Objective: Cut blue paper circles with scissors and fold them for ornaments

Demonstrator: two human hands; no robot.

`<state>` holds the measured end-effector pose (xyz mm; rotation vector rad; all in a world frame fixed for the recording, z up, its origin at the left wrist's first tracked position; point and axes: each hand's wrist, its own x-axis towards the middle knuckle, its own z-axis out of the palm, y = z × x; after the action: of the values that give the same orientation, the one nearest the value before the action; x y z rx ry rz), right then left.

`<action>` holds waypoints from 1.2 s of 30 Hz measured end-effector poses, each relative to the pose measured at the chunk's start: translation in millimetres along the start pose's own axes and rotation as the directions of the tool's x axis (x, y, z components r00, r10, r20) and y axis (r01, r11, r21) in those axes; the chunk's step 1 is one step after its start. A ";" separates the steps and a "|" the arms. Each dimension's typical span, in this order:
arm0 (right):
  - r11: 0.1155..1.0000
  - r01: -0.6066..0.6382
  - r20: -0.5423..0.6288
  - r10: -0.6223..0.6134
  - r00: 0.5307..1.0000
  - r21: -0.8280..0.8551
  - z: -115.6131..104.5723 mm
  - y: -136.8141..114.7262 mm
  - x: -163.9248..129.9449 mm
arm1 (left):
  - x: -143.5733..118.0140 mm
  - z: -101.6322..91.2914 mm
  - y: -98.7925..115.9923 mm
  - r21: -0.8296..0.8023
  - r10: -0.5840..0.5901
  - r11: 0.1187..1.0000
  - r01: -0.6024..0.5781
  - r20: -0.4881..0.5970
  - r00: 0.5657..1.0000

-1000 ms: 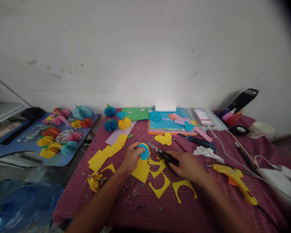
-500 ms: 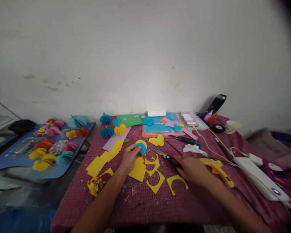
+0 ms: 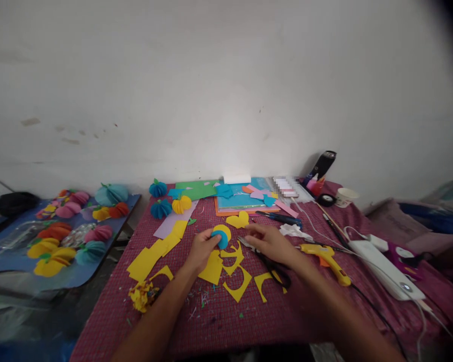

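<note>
My left hand (image 3: 202, 250) pinches a blue paper disc (image 3: 221, 239) together with a yellow paper disc (image 3: 223, 230), which peeks out behind it. To the right, my right hand (image 3: 269, 242) hovers with fingers partly stretched toward the discs, holding nothing I can see. Black-handled scissors (image 3: 274, 266) lie beneath it, their blades partly covered by the hand. Around the hands are a cut yellow scrap (image 3: 238, 286), a yellow sheet (image 3: 211, 269) and a few loose yellow cut shapes (image 3: 238, 219).
A yellow glue gun (image 3: 330, 259) and a white power strip (image 3: 387, 269) with cords lie at right. Finished paper pumpkins (image 3: 158, 188) stand at back left, more on a blue side table (image 3: 130, 216). A black bottle (image 3: 322, 166) and paper cup (image 3: 345, 197) stand at back right.
My right hand has let go of the scissors, leaving them on the table, and moved left toward the discs. The blue disc has slid lower against the yellow one, baring more yellow.
</note>
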<state>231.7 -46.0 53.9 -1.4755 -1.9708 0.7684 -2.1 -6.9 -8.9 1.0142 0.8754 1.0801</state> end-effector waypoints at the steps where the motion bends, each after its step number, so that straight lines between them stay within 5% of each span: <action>1: 0.992 0.030 -0.031 -0.026 0.999 0.119 11.5 -2.1 10.2 | -1.8 1.2 -0.1 0.039 0.007 0.999 -0.008 0.025 1.000; 3: 0.971 0.050 -0.014 -0.048 0.999 0.235 32.8 -5.5 27.9 | -4.4 2.6 -0.3 0.096 0.014 0.995 -0.020 0.064 0.998; 7: 0.980 -0.049 -0.050 0.060 0.997 0.193 50.8 -2.1 49.3 | -2.9 0.1 1.1 0.125 0.001 0.992 -0.010 0.073 0.997; 11: 0.982 -0.166 -0.142 0.177 0.974 0.087 36.4 13.4 62.3 | 6.5 -9.7 9.1 0.015 0.075 0.997 -0.073 -0.131 0.989; 15: 0.950 -0.255 -0.221 0.214 0.951 -0.181 31.6 6.3 58.3 | 15.8 -20.9 15.7 -0.111 0.160 0.972 -0.209 -0.341 0.926; 18: 0.917 -0.046 -0.001 0.049 0.999 -0.396 53.6 -22.2 34.0 | 17.9 -24.1 17.2 -0.131 0.177 0.959 -0.251 -0.416 0.892; 21: 0.890 0.115 0.184 -0.035 0.982 -0.442 87.1 -49.8 7.5 | 17.4 -23.7 17.3 -0.131 0.195 0.954 -0.271 -0.420 0.886; 25: 0.874 0.082 0.250 0.047 0.967 -0.479 115.9 -60.5 -1.2 | 17.1 -23.7 15.8 -0.108 0.212 0.955 -0.274 -0.396 0.893; 29: 0.888 0.030 0.275 0.111 0.955 -0.459 119.2 -55.8 5.0 | 17.8 -25.1 13.7 -0.086 0.226 0.958 -0.274 -0.365 0.903; 36: 0.907 0.160 0.308 -0.036 0.951 -0.389 117.2 -55.5 -4.9 | 17.2 -25.2 12.1 -0.088 0.233 0.957 -0.277 -0.337 0.912</action>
<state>112.3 -77.0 13.8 -1.5416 -2.5381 0.5759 -24.5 16.9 -6.4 0.8672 0.9331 1.5409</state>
